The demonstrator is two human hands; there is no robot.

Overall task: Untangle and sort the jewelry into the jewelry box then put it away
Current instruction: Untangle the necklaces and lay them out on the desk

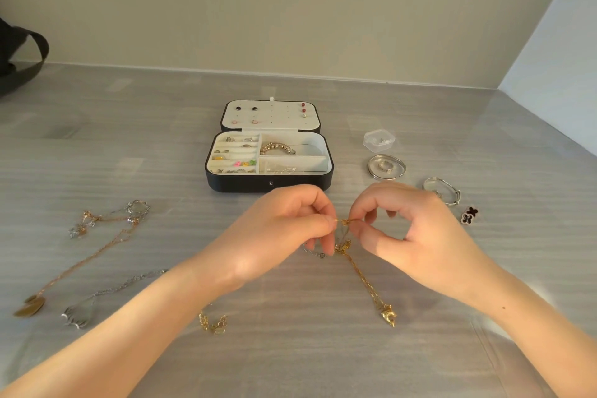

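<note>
A black jewelry box lies open at the table's middle, its white compartments holding rings, small charms and a beaded bracelet. Earrings sit pinned in its lid. In front of the box, my left hand and my right hand each pinch the top of a gold chain necklace between fingertips. Its chain hangs down to the table, and a gold pendant rests on the surface. A thin silver chain lies under my left fingers.
At the left lie a rose-gold necklace, a silver necklace and a tangled silver-and-gold cluster. A gold bracelet lies near my left forearm. On the right are a clear plastic case, silver bangles and a dark clover piece.
</note>
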